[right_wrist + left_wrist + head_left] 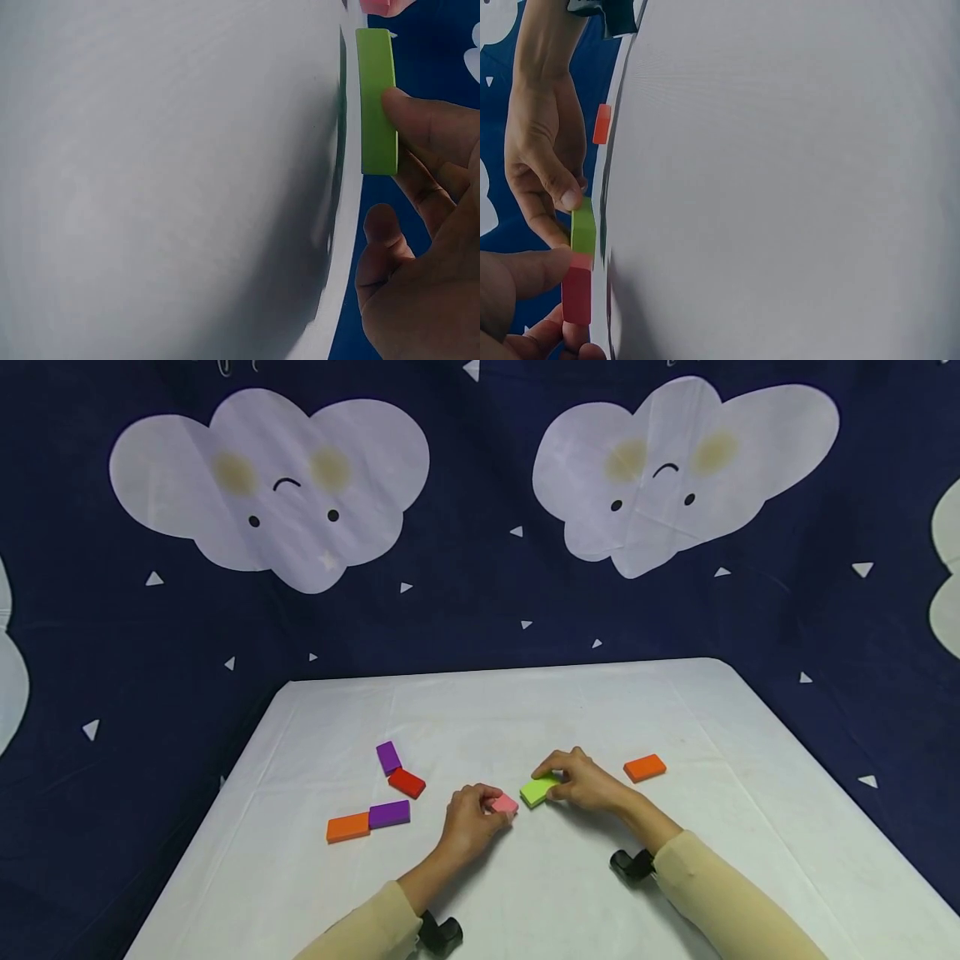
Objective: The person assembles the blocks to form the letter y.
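Head view: nearest the camera, the left sleeve (367,927) and right sleeve (742,893) reach in on either side of the green block (536,792). The right hand's (585,781) grip pinches that block toward its right end; its long axis slants from lower left to upper right. The left hand's (469,822) grip pinches the pink block (505,804) just left of the green block, slightly toward the sleeves. The narrow gap between them seems the relation to mind. Well left of the green block lie two purple blocks (389,814), a red block (407,782) and an orange block (348,827); a second orange block (645,767) lies right of it. Bare tabletop (570,893) stretches before and behind it, edges well apart.

Left wrist view: the left fingers hold the pink block, nearly in line with the green block; contact cannot be told.

Right wrist view: the right fingers press the green block's side; the pink block shows past its far end.
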`<state>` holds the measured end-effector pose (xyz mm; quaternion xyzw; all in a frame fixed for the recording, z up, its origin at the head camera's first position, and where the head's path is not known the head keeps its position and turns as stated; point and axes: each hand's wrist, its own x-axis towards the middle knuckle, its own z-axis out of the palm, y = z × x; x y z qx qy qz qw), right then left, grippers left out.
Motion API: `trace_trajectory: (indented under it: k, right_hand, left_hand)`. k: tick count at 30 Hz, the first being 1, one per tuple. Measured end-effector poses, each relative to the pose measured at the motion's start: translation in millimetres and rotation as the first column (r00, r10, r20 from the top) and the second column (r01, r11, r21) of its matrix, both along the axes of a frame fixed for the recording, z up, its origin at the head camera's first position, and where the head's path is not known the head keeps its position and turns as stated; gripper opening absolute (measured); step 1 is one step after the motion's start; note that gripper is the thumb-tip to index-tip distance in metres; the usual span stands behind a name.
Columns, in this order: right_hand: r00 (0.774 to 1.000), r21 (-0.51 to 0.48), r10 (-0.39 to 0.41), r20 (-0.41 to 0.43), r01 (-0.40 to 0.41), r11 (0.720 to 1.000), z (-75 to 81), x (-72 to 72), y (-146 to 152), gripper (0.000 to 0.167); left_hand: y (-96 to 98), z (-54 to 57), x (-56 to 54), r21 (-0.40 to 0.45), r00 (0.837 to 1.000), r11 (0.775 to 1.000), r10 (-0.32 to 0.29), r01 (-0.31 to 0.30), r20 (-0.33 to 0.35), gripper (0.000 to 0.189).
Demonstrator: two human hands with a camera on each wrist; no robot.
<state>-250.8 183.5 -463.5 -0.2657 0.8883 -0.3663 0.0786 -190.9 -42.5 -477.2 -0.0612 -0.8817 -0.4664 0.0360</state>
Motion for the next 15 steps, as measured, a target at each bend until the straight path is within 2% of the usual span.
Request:
trace_trajectory:
  k: [15]
  right_hand:
    - [1.0,0.008,0.016,-0.004,-0.016,1.0,-3.1,0.5,-3.6,0.032]
  left_hand:
    - [5.1,-2.9,3.4,-0.122,0.997,0.993,-0.004,-0.005,-0.078,0.029]
